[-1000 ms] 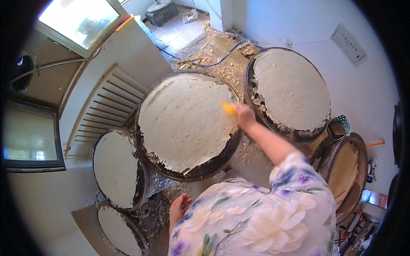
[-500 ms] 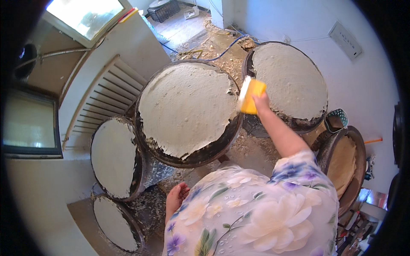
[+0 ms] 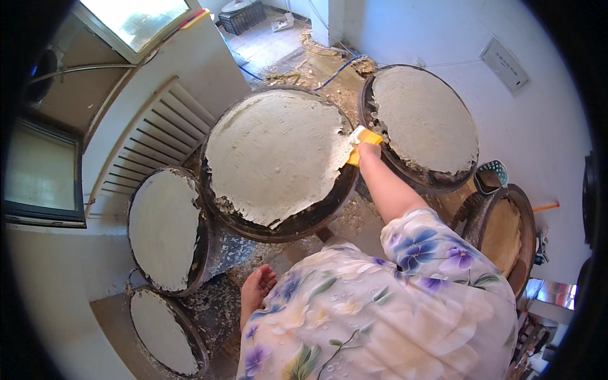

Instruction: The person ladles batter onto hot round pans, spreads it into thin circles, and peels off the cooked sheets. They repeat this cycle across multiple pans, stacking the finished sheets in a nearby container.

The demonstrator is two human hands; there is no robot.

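**Scraping the big round pan: right edge in hand, lower rim still crusted**

My right hand (image 3: 368,152) is clamped on the yellow flat plastic scraper (image 3: 362,143), blade at the right rim of the large dark round pan covered in a pale dried layer (image 3: 275,155). My left hand isn't in view; can't say what it's doing.

Status as I judge it:
- The pale layer covers most of the big pan. Along the lower and lower-right rim it is broken away, with dark metal showing and ragged flakes hanging.
- Crumbs and shavings litter the floor (image 3: 354,221) below the pan, near my bare foot (image 3: 256,292).
- The second coated round pan (image 3: 423,120), right of the scraper, has a crumbled left edge and is otherwise intact.
- Two smaller pale-coated round pans (image 3: 166,228) (image 3: 163,329) at the left look untouched, with smooth surfaces.

Estimate: early. One pan partly worked at the rim; the bulk of its layer and the other pans remain.
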